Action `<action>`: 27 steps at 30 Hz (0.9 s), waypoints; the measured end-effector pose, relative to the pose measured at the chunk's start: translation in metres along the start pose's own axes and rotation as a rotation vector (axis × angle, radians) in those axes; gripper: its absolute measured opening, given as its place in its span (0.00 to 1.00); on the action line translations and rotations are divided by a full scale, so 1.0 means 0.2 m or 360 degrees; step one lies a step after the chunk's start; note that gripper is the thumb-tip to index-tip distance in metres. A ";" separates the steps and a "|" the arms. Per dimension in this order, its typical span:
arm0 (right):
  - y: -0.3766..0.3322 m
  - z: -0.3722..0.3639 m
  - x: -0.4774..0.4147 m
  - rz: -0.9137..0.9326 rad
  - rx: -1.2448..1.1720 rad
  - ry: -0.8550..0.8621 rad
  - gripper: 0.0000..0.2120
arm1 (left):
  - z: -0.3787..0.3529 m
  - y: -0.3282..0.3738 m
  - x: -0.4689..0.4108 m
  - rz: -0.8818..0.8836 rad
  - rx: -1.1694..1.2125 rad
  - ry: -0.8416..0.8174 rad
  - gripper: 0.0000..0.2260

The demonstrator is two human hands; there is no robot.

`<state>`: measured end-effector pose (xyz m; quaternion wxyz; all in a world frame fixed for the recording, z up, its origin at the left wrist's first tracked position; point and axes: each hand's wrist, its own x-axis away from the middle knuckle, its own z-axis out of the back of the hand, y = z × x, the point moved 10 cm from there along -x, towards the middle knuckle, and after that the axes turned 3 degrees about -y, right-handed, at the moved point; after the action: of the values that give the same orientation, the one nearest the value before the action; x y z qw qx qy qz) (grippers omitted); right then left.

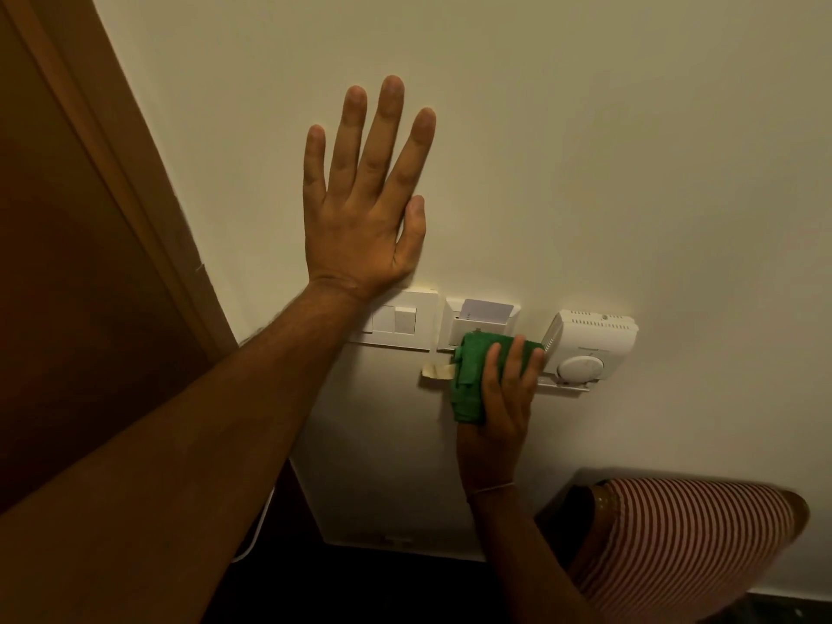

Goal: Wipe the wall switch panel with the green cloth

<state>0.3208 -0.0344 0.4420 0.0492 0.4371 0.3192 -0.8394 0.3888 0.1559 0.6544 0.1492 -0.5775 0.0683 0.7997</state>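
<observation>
- Door frame (pixel 135 182) sitting far left, brown.
- I'm seeing the left hand (pixel 360 209) lying flat on the wall (pixel 585 150), fingers spread, nothing in it, just above the switch panel (pixel 400 322).
- Key-card holder (pixel 481 322) sitting next.
- Right hand (pixel 504 398) is clutching the green cloth (pixel 472 376), pressing it at the holder's lower edge.
- Thermostat (pixel 590 349) sitting rightmost, beside the cloth.

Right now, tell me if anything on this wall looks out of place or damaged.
One thing: a curled scrap of beige tape sticks off the wall just below the key card holder, left of the green cloth in the right hand. The switch plate and thermostat look intact and straight.
</observation>
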 end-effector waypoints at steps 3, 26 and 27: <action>-0.10 -0.04 -0.04 0.0129 -0.0038 -0.0035 0.27 | -0.02 -0.01 0.00 -0.0003 -0.0008 -0.0022 0.36; -0.13 0.03 -0.14 0.0225 -0.0057 0.0103 0.24 | -0.06 -0.02 0.01 -0.0050 0.0006 0.0057 0.33; -0.16 0.01 -0.13 0.0246 -0.0027 0.0099 0.24 | -0.06 -0.01 0.00 -0.0044 0.0007 0.0060 0.33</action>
<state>0.3238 -0.0150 0.4790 0.1075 0.4860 0.2929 -0.8164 0.3994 0.1549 0.6499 0.1603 -0.5930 0.0649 0.7864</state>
